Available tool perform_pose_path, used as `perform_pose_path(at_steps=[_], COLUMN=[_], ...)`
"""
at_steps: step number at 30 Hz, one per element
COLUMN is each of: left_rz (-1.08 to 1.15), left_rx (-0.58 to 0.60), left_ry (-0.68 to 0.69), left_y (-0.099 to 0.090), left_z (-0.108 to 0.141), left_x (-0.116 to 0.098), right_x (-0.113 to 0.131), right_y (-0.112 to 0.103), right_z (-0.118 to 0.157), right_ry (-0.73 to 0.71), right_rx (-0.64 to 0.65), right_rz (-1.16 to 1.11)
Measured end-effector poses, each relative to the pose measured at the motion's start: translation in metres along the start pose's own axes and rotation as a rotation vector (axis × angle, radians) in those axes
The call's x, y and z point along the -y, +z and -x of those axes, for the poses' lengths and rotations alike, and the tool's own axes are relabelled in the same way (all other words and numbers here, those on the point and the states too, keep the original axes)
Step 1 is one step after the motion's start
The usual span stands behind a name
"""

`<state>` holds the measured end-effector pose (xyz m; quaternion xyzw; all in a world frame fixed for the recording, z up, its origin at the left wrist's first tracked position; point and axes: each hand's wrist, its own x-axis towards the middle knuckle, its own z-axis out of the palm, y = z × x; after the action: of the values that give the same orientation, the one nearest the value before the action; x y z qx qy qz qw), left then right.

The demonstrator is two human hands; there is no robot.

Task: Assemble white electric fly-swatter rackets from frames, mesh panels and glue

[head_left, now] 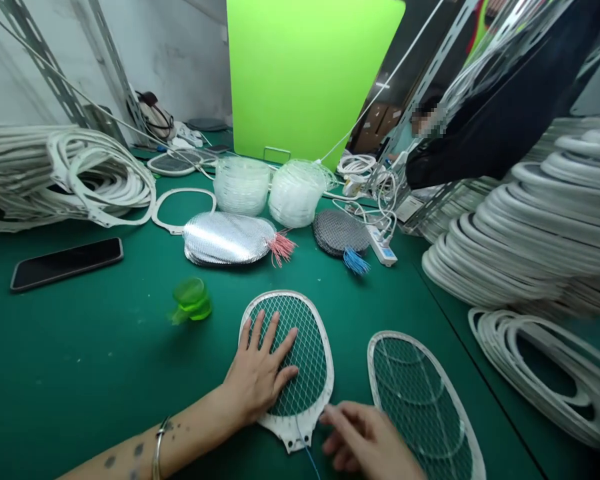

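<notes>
1. The person's left hand (257, 373), a thin silver bangle at its wrist, lies on a white oval plastic swatter frame with green wire mesh (305, 353). The fingers are spread open and press flat on the mesh, apparently pinning the frame to the mat.
2. The right hand (357, 437) sits just beside the frame's narrow base, its fingers (333, 417) loosely curled. A thin blue wire (307, 457) runs from that base, but I cannot tell whether the fingers are pinching it.
3. A second white oval swatter frame with green mesh (420, 400) lies close to the right hand, within easy reach.
4. A translucent green plastic cup-shaped piece (193, 300) and a black smartphone (65, 265) lie to the left on the dark green work mat (80, 380), away from the hands.
5. Farther up, a stack of silver mesh panels (227, 238) trails pink wires (281, 248), and a dark grey mesh stack (340, 233) trails blue wires (356, 262). The colours look kept apart by batch.
6. Beyond them stand clear plastic mesh stacks (241, 185) (297, 193), and bulk white oval frames (520, 220) are piled along the right, seemingly kept as stock, with a lime-green board (305, 67) at the back.
</notes>
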<state>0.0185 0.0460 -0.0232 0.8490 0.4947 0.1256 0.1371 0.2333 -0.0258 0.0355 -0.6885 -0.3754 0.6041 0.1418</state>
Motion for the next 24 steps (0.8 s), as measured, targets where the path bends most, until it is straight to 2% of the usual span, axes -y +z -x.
perform_pose_path(at_steps=[3, 4, 5, 6, 8, 10, 12, 15, 18, 20, 22, 24], left_rz=[0.018, 0.025, 0.031, 0.036, 0.041, 0.049, 0.057, 0.047, 0.06, 0.075, 0.065, 0.047], left_rx=[-0.017, -0.023, -0.026, -0.029, -0.039, -0.04, -0.026, -0.042, -0.028, 0.007, -0.025, -0.108], left_ry=[-0.006, -0.007, -0.008, -0.009, -0.014, -0.019, -0.022, 0.028, 0.296, 0.475, 0.547, 0.574], left_y=[-0.001, -0.001, 0.0, 0.001, 0.003, 0.002, -0.005, -0.025, -0.038, -0.035, -0.025, -0.015], left_z=[0.001, 0.001, 0.002, 0.002, 0.0, -0.002, -0.003, 0.007, 0.033, 0.053, 0.068, 0.076], left_x=[-0.004, -0.005, -0.005, -0.006, -0.006, -0.004, -0.003, -0.007, -0.025, -0.04, -0.052, -0.06], right_x=[0.01, 0.016, 0.023, 0.03, 0.04, 0.044, 0.043, 0.039, 0.038, 0.039, 0.041, 0.042], right_y=[-0.013, -0.014, -0.013, -0.012, -0.009, -0.009, -0.01, -0.013, -0.014, -0.014, -0.014, -0.014], right_z=[0.007, 0.003, -0.004, -0.013, -0.035, -0.056, -0.069, -0.075, -0.075, -0.075, -0.075, -0.075], right_ry=[-0.356, -0.501, -0.652, -0.785, -0.962, -1.017, -1.007, -0.968, -0.959, -0.958, -0.951, -0.944], right_rx=[-0.33, -0.383, -0.366, -0.277, 0.013, 0.247, 0.335, 0.344, 0.36, 0.366, 0.367, 0.362], right_rz=[0.409, 0.478, 0.543, 0.619, 0.769, 0.848, 0.855, 0.837, 0.884, 0.92, 0.953, 0.996])
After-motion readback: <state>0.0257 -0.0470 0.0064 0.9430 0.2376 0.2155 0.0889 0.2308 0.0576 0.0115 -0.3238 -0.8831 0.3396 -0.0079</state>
